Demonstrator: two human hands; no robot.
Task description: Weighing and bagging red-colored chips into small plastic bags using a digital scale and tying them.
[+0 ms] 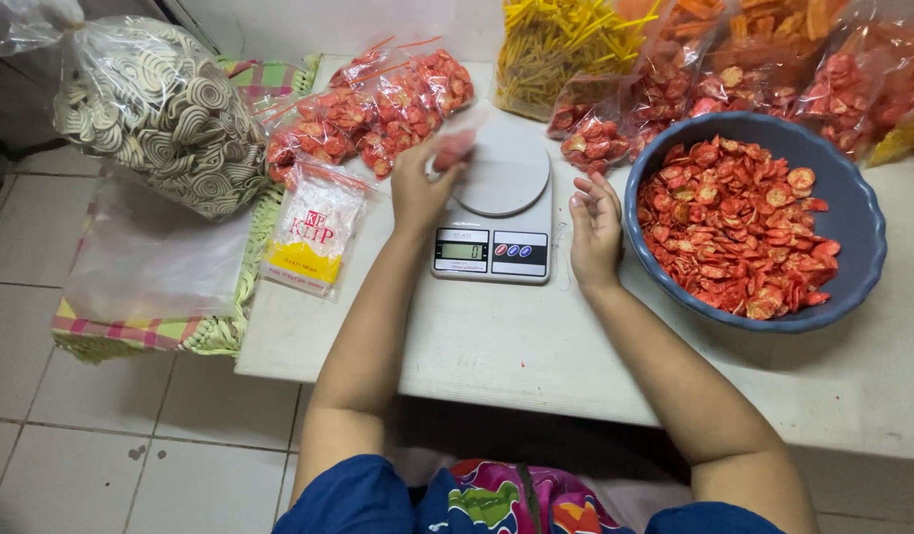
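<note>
Holding a small bag (455,148) of red chips over the scale (497,213).

Bare forearms, blue garment (348,499) with a multicoloured patterned panel (506,499).

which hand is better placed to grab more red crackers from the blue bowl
Right, likely. The right hand rests empty beside the blue bowl, while the left hand holds a small bag at the scale.

White low table (536,366), pale tiled floor (71,465), checked woven mat (150,331) at left, soft even indoor light
</note>
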